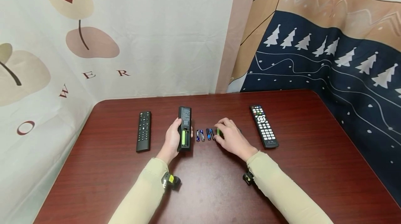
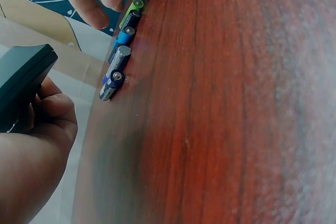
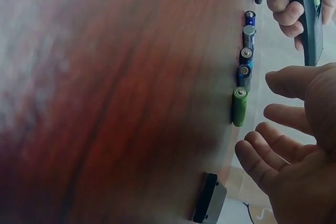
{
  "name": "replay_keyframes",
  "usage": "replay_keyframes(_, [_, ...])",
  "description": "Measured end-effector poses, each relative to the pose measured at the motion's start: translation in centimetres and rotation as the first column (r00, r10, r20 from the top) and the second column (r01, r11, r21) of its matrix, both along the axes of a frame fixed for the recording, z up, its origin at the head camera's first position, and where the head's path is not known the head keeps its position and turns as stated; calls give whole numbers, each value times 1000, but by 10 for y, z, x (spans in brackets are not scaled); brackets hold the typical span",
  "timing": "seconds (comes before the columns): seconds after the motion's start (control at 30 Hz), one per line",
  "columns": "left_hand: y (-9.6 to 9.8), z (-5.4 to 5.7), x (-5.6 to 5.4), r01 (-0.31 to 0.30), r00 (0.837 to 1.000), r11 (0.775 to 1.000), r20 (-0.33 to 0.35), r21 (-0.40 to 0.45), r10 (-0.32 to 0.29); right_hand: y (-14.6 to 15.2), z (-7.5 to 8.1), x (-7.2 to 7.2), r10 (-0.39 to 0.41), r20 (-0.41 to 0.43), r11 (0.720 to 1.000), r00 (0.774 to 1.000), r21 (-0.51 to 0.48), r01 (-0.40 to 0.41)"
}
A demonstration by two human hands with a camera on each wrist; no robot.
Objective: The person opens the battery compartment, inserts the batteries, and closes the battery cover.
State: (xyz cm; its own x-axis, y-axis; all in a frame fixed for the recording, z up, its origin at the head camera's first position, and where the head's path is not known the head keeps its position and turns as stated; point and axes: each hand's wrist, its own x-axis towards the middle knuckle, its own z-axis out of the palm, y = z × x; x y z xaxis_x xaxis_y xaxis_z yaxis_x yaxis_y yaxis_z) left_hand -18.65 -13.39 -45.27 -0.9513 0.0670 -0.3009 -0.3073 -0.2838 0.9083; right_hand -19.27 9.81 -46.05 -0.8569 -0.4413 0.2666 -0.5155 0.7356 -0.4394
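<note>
My left hand (image 1: 171, 137) grips a black remote control (image 1: 185, 114), its labelled back facing up. The battery compartment near its lower end is uncovered, with a green battery (image 1: 183, 137) lying in it. Beside the remote, my right hand (image 1: 232, 136) reaches over a loose green battery (image 3: 240, 107) with thumb and fingers apart; in the right wrist view there is a gap between the fingertips and this battery. It ends a row of small batteries on the table, which includes a blue one (image 2: 125, 36), a silver one (image 2: 119, 59) and a dark-blue-and-white one (image 2: 112, 85).
One black remote (image 1: 143, 131) lies buttons up at the left of the brown table (image 1: 213, 189). Another, with white buttons (image 1: 264, 126), lies at the right. A black block-shaped item (image 3: 210, 200) shows low in the right wrist view. Printed curtains (image 1: 175, 43) hang behind the table.
</note>
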Motion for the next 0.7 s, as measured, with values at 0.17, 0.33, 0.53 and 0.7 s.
replay_keyframes(0.17, [-1,0,0,8,1000,1000,0,-7,-8,0,2,0,-5,69,999,998,37,3])
replay_keyframes(0.33, [-2,0,0,8,1000,1000,-5,-16,-8,0,5,0,-14,145,996,989,91,1])
replay_keyframes(0.53, [-2,0,0,11,1000,1000,-4,-20,-11,1,5,-1,-8,153,993,988,119,-11])
replay_keyframes(0.7, [-2,-1,-1,13,1000,1000,-22,-12,-13,1,5,-2,1,142,992,990,126,-19])
